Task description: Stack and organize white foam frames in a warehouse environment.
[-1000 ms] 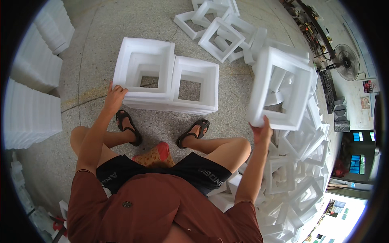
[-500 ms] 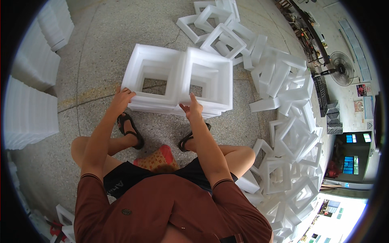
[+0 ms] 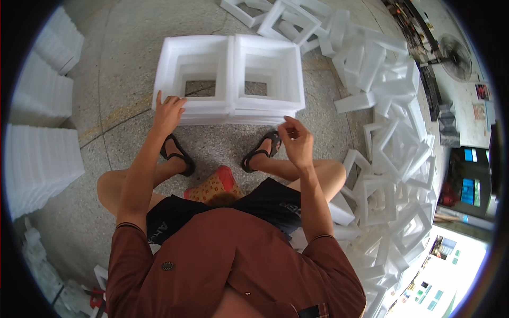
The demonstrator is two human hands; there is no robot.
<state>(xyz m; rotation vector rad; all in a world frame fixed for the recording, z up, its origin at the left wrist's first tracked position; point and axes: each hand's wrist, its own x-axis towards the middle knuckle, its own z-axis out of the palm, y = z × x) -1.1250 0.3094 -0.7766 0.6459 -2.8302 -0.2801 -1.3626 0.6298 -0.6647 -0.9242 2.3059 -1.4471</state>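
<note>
Two stacks of square white foam frames stand side by side on the floor before me, a left stack (image 3: 165, 66) and a right stack (image 3: 297, 71). Their hollow middles show the floor through them. At the near left corner of the left stack, my left hand (image 3: 168, 112) rests with fingers spread, one finger pointing up along the side and the others over the near edge. My right hand (image 3: 298, 144) is just off the near right corner of the right stack. Its fingers are loosely bent and apart, and nothing shows in them.
A large heap of loose foam frames (image 3: 395, 143) covers the floor to the right. Tall stacks of white foam (image 3: 42, 164) line the left. Between my sandalled feet lies a red and yellow patterned seat or bag (image 3: 214, 185). A fan (image 3: 455, 57) stands far right.
My right hand has left the seam between the stacks and moved right to the outer corner. The two stacks now line up more evenly. My left hand stays at the left corner.
</note>
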